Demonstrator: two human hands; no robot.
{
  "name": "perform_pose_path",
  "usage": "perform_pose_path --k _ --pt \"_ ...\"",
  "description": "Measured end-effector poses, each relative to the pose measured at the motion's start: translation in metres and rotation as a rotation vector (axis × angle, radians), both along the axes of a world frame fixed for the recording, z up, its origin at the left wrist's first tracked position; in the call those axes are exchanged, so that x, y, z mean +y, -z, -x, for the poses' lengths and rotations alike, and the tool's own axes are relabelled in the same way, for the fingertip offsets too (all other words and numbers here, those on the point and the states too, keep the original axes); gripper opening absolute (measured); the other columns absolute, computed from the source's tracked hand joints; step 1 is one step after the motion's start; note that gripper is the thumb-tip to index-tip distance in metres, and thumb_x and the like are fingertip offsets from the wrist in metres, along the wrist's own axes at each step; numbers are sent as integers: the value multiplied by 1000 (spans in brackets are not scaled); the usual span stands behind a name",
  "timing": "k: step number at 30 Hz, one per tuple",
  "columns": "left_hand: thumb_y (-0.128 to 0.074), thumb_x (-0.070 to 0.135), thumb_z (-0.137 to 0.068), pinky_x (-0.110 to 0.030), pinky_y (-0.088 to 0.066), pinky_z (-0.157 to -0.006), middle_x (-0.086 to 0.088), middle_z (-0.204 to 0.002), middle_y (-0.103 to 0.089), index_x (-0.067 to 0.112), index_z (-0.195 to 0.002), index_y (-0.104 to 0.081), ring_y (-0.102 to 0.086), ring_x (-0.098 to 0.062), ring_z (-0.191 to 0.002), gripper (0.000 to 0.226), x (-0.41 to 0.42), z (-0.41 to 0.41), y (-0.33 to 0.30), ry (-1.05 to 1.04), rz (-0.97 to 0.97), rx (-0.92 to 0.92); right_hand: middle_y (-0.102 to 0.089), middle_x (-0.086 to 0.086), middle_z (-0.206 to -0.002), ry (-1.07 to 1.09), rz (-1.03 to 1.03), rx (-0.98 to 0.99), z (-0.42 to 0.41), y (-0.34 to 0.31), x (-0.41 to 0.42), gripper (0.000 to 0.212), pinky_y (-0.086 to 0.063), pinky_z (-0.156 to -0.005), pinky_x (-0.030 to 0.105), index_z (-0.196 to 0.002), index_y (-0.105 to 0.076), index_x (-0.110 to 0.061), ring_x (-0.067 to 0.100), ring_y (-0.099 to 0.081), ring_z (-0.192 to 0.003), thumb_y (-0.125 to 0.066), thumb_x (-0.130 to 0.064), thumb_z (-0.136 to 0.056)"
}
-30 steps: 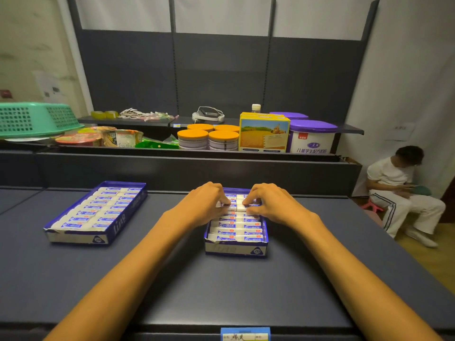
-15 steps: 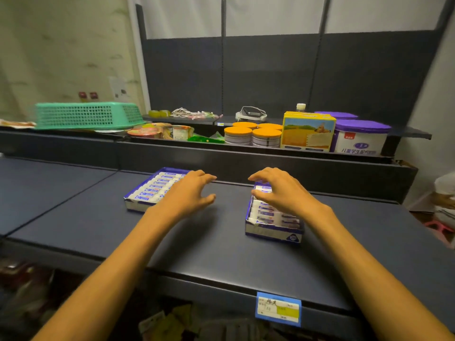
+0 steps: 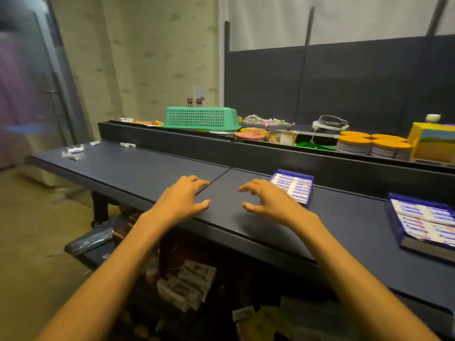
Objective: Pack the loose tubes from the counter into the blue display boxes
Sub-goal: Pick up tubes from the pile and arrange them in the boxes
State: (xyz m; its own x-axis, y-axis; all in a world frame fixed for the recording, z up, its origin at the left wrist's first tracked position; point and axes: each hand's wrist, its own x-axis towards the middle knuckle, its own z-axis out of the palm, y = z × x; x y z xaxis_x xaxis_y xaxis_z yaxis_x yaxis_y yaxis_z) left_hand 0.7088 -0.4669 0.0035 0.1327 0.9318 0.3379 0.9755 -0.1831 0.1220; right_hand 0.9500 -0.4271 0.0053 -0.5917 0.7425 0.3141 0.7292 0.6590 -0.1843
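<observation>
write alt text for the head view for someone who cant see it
Two empty hands, left hand and right hand, hover open over a dark counter. Two blue display boxes of tubes sit to the right; loose tubes lie at the far left end.

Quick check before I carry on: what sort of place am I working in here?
Most likely a small shop, or a mock-up of one. Dark tiered display shelving holds packaged goods such as orange-lidded tins, blue display boxes of tubes sit on the counter, and more boxed stock lies underneath.
</observation>
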Motion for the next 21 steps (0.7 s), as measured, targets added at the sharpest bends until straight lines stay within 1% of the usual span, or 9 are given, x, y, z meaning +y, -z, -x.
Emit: perform_pose_path --k 3,4,10,15,21 --pt "-55 47 -92 -41 -44 -99 0 -139 -45 26 -144 -40 -40 -20 -130 58 -13 69 4 -45 2 27 -50 -1 -137 -39 -1 -18 76 3 6 44 -42 -99 36 -135 -50 -26 18 -47 -122 -58 -38 -94" --pt "-55 47 -92 -41 -44 -100 0 -138 -46 26 -144 -40 -41 -20 -129 58 -15 82 6 -46 0 37 -50 -1 -138 -43 -2 -25 90 4 7 44 -41 -99 36 -136 -49 -26 18 -46 -123 -58 -38 -94" --pt "-54 48 -91 -39 -44 -99 1 -139 -46 26 -143 -40 -41 -19 -129 58 -21 213 6 -168 -1 49 -45 1 -145 -100 -43 -96 229 3 30 48 -38 -104 41 -140 -44 -25 22 -39 -132 -55 -40 -96" --pt "-53 50 -90 -39 -44 -98 1 -136 -49 25 -142 -42 -43 -19 -125 58 -2 300 17 -225 -13 52 -46 2 -144 -109 -86 -115 323 10 66 49 -41 -101 41 -141 -43 -23 23 -41 -130 -53 -42 -96" --pt "-53 50 -90 -37 -44 -98 2 -134 -50 25 -141 -43 -44 -17 -123 58 47 399 18 -251 -27 54 -48 1 -143 -129 -93 -98 424 17 123 49 -41 -101 39 -140 -44 -24 22 -42 -129 -54 -42 -96"
